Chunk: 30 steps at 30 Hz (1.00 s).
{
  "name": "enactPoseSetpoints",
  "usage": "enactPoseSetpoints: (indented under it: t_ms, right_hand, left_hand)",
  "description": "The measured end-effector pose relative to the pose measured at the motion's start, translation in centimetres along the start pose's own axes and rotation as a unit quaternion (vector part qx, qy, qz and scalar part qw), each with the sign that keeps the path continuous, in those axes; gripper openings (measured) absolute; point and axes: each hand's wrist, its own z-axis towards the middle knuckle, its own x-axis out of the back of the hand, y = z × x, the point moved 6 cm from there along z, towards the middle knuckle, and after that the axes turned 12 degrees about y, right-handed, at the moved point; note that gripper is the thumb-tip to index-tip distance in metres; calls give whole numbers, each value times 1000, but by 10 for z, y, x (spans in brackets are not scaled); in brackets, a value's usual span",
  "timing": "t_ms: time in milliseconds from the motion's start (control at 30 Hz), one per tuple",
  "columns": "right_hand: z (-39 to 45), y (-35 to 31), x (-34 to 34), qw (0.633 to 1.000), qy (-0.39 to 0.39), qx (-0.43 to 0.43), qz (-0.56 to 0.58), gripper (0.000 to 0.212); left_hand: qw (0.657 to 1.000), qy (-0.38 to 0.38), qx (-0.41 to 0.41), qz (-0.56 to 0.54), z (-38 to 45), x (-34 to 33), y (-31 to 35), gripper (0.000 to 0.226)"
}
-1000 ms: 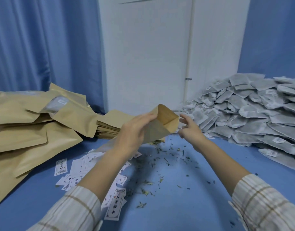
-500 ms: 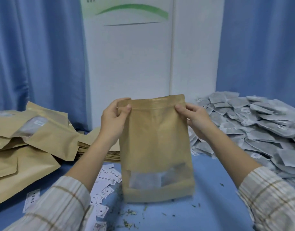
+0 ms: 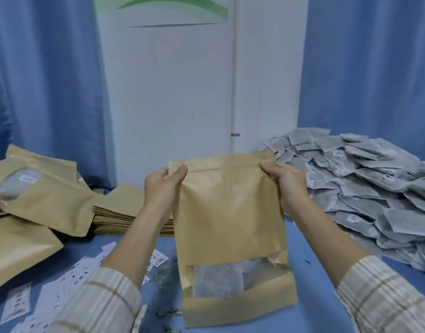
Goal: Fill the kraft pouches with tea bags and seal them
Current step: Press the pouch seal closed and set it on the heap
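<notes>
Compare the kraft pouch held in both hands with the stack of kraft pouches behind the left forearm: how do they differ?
The held pouch stands upright, pinched at its top corners by the left hand and right hand; the stack of pouches lies flat, untouched. The held pouch shows tea bags through its window; the stack shows no contents. Both are tan kraft paper.

Matt kraft-paper pouch [image 3: 228, 212], clear glossy window; tea bags [image 3: 365, 188] fibrous, paper-like mesh.

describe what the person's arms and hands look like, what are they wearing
Both hands, the left hand and the right hand, are bare: no gloves, rings or watch show. Each forearm is uncovered up to a pushed-back sleeve: the left sleeve and right sleeve are cream with tan and grey plaid lines.
</notes>
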Motion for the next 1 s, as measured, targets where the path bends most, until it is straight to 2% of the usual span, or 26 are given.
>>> enactPoseSetpoints:
  t_ms: [100, 167, 200, 267, 300, 333, 400, 433, 500, 533, 567, 633, 733, 800, 900, 1000]
  right_hand:
    - [1, 14, 4, 998, -27, -9, -57, 8]
    - [1, 11, 3, 985, -35, 40, -166, 18]
    - [1, 4, 1, 964, -17, 100, -246, 28]
    - [-17, -29, -18, 876, 31, 326, -354, 41]
    - [-36, -45, -38, 819, 29, 446, -360, 36]
    - [-53, -50, -61, 765, 6, 520, -379, 32]
    - [-70, -46, -105, 677, -43, 554, -483, 45]
    - [-73, -41, -121, 634, -37, 553, -540, 55]
    - [-77, -37, -135, 545, 23, 566, -618, 61]
    - [-81, -38, -138, 518, 50, 568, -638, 58]
    - [-84, -38, -139, 508, 79, 586, -626, 53]
    - [-90, -40, -138, 540, 97, 613, -568, 49]
    - [-83, -21, -154, 581, 0, 584, -566, 58]
    - [-79, -13, -161, 617, -34, 557, -556, 60]
    - [-81, -13, -162, 610, -25, 562, -558, 60]
    - [-78, -9, -165, 619, -45, 555, -554, 64]
  left_hand:
    - [996, -25, 83, -34, -6, -4, -12, 22]
    - [998, -27, 55, -5, -8, -3, -10, 26]
    - [999, -18, 26, 19, -10, -3, -6, 30]
    - [998, 9, -30, 62, -14, -3, 2, 34]
    - [996, 15, -54, 69, -18, -5, 6, 35]
    - [995, 14, -75, 67, -22, -8, 10, 36]
    - [994, 4, -96, 52, -29, -16, 17, 39]
    - [994, 0, -98, 44, -31, -18, 20, 42]
    - [995, 3, -96, 27, -31, -18, 23, 47]
    - [995, 8, -97, 27, -31, -16, 24, 47]
    - [995, 12, -98, 33, -31, -14, 24, 47]
    - [993, 25, -98, 52, -31, -9, 21, 46]
    - [991, 46, -99, 84, -29, -2, 16, 51]
    - [989, 45, -98, 104, -27, -1, 15, 53]
    - [995, 9, -69, 68, -25, -4, 12, 45]
    - [981, -1, -132, 144, -27, -3, 17, 43]
